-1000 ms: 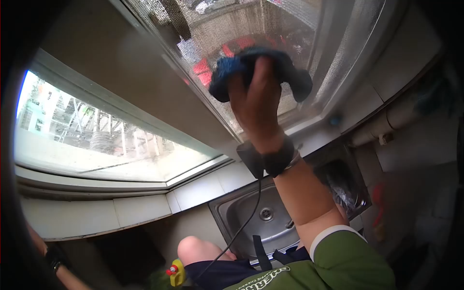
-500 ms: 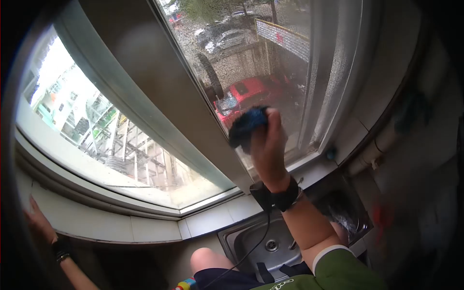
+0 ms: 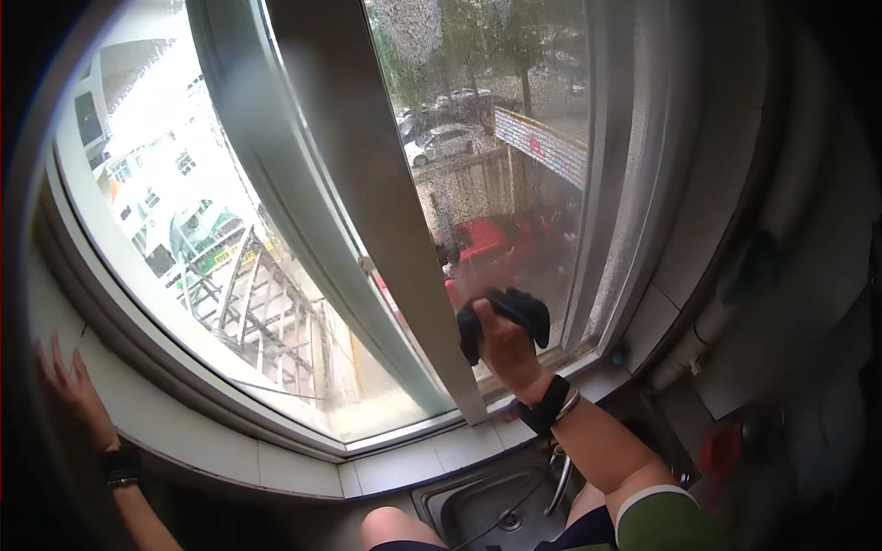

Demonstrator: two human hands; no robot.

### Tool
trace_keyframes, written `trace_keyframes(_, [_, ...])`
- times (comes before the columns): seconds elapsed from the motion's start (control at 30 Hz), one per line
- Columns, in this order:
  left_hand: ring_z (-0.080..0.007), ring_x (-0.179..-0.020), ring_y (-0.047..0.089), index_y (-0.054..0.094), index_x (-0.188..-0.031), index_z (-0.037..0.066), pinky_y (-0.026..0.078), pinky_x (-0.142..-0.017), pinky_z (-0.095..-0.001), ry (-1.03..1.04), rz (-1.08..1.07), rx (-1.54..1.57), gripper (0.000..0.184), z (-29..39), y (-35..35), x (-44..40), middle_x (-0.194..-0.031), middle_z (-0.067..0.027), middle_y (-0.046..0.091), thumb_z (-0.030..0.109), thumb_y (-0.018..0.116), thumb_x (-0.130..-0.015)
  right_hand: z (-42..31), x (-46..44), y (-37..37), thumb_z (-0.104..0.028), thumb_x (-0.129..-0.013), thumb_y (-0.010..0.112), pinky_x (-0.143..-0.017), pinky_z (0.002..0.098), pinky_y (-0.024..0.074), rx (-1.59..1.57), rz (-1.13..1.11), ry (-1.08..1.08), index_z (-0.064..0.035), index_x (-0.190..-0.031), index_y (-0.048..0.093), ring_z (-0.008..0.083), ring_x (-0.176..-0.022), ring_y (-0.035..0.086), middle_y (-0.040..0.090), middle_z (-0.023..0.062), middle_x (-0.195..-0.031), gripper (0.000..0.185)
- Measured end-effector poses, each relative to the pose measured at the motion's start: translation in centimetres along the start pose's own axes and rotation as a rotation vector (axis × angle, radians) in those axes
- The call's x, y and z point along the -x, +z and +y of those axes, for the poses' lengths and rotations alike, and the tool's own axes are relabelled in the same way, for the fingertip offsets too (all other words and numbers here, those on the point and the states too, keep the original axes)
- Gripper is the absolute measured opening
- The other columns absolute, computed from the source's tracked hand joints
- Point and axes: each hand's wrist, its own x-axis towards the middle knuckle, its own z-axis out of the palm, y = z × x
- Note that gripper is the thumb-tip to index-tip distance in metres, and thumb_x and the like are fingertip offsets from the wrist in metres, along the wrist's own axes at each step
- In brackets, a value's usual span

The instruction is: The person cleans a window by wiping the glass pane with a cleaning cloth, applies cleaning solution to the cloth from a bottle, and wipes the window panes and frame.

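My right hand (image 3: 511, 355) is closed around a dark cloth (image 3: 522, 312), bunched up at the lower part of the wet right-hand window pane (image 3: 459, 197). Drops and smears cover that glass. Whether the cloth presses on the glass cannot be made out for sure. Far to the left, my left hand (image 3: 81, 397) rests on the white tiles (image 3: 170, 418) beside the window, fingers spread and holding nothing. Each wrist wears a dark band.
Below the window is a metal sink (image 3: 450, 500) with a tap (image 3: 559, 482). A thick frame post (image 3: 367, 156) separates the right pane from the bright left window opening (image 3: 266, 303). A red object (image 3: 719, 453) and a pipe (image 3: 684, 372) stand at the right.
My right hand has moved the cloth down the pane and slightly right. My view has tilted up, showing more of the window. The left hand stays at the tiles, its fingers now more visible.
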Motion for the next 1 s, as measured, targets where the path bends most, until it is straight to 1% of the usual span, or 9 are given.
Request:
trace_keyframes(0.17, [-0.0295, -0.128, 0.044, 0.052, -0.129, 0.012, 0.041, -0.105, -0.0409, -0.039, -0.003, 0.053, 0.043, 1.9, -1.8, -0.8, -0.14, -0.0105, 0.043, 0.006, 0.063, -0.088, 0.1, -3.2, -2.0, -0.004, -0.084, 0.058, -0.069, 0.0412, 0.0506, -0.109, 0.173, 0.169, -0.0048, -0.108, 0.053, 0.0359, -0.078, 0.064, 0.063, 0.0155, -0.086, 0.024])
trace_keyframes(0.27, [-0.0297, -0.129, 0.044, 0.053, -0.128, 0.01, 0.039, -0.106, -0.041, -0.063, -0.023, 0.109, 0.042, 2.3, -2.3, -1.1, -0.141, -0.0105, 0.042, 0.004, 0.062, -0.087, -1.5, -12.7, -5.4, -0.007, -0.085, 0.058, -0.076, 0.0442, 0.0476, -0.028, 0.468, -0.083, -0.0044, -0.111, 0.052, 0.0378, -0.088, 0.06, 0.061, 0.0178, -0.092, 0.026])
trace_keyframes(0.43, [-0.0295, -0.131, 0.042, 0.053, -0.127, 0.01, 0.037, -0.107, -0.0418, -0.072, 0.0, 0.15, 0.042, 1.7, -0.8, -0.2, -0.143, -0.0104, 0.041, 0.001, 0.06, -0.087, -4.6, -28.2, -7.7, -0.008, -0.082, 0.057, -0.074, 0.0439, 0.0448, 0.238, 0.678, -0.446, -0.0136, -0.115, 0.057, 0.0323, -0.085, 0.059, 0.06, 0.0135, -0.092, 0.034])
trace_keyframes(0.53, [-0.0293, -0.131, 0.041, 0.053, -0.127, 0.011, 0.037, -0.107, -0.0417, -0.06, 0.009, 0.103, 0.04, 0.7, 0.7, 0.8, -0.142, -0.0106, 0.042, 0.002, 0.059, -0.089, -2.7, -28.4, -8.6, -0.008, -0.082, 0.056, -0.077, 0.0422, 0.0461, 0.251, 0.644, -0.439, -0.0129, -0.112, 0.059, 0.0318, -0.087, 0.06, 0.061, 0.0128, -0.092, 0.031])
trace_keyframes(0.63, [-0.029, -0.131, 0.041, 0.053, -0.128, 0.011, 0.036, -0.108, -0.0414, -0.044, 0.007, 0.079, 0.038, 0.7, 0.6, 0.7, -0.142, -0.0106, 0.042, 0.005, 0.058, -0.091, -0.4, -25.6, -9.4, -0.011, -0.083, 0.055, -0.08, 0.0391, 0.0473, -0.091, 0.43, -0.343, -0.0106, -0.105, 0.062, 0.0289, -0.089, 0.061, 0.061, 0.0114, -0.093, 0.023])
trace_keyframes(0.7, [-0.0289, -0.131, 0.041, 0.053, -0.128, 0.01, 0.036, -0.108, -0.0416, -0.047, 0.008, 0.111, 0.037, 0.1, 1.5, 1.3, -0.142, -0.0106, 0.042, 0.005, 0.058, -0.091, 3.4, -22.0, -7.9, -0.014, -0.081, 0.055, -0.078, 0.037, 0.0491, 0.037, 0.437, -0.38, -0.0085, -0.096, 0.062, 0.0265, -0.088, 0.062, 0.062, 0.0115, -0.091, 0.017])
trace_keyframes(0.77, [-0.029, -0.131, 0.041, 0.053, -0.127, 0.01, 0.036, -0.108, -0.0417, -0.06, 0.008, 0.129, 0.037, 0.3, 1.3, 1.3, -0.142, -0.0106, 0.042, 0.004, 0.058, -0.09, 6.6, -15.5, -7.2, -0.016, -0.077, 0.057, -0.073, 0.0369, 0.0506, 0.098, 0.113, -0.1, -0.0083, -0.091, 0.061, 0.0266, -0.083, 0.062, 0.062, 0.0118, -0.089, 0.016])
trace_keyframes(0.87, [-0.0297, -0.133, 0.038, 0.053, -0.127, 0.01, 0.033, -0.11, -0.043, -0.057, -0.004, 0.104, 0.038, 0.6, 0.2, 0.9, -0.143, -0.0106, 0.041, 0.003, 0.057, -0.09, 5.6, -7.9, -8.5, -0.018, -0.068, 0.06, -0.064, 0.0374, 0.0474, -0.131, 0.2, -0.046, -0.0087, -0.071, 0.056, 0.0295, -0.072, 0.058, 0.055, 0.0103, -0.07, 0.011])
trace_keyframes(1.0, [-0.0301, -0.135, 0.036, 0.052, -0.128, 0.009, 0.032, -0.112, -0.0431, -0.077, 0.001, 0.167, 0.039, 1.8, -0.7, 0.0, -0.144, -0.0106, 0.039, 0.001, 0.056, -0.09, 8.9, -6.3, -8.9, -0.014, -0.081, 0.061, -0.069, 0.0327, 0.0474, -0.19, 0.07, -0.001, -0.0075, -0.091, 0.05, 0.022, -0.074, 0.057, 0.054, 0.0058, -0.078, 0.016])
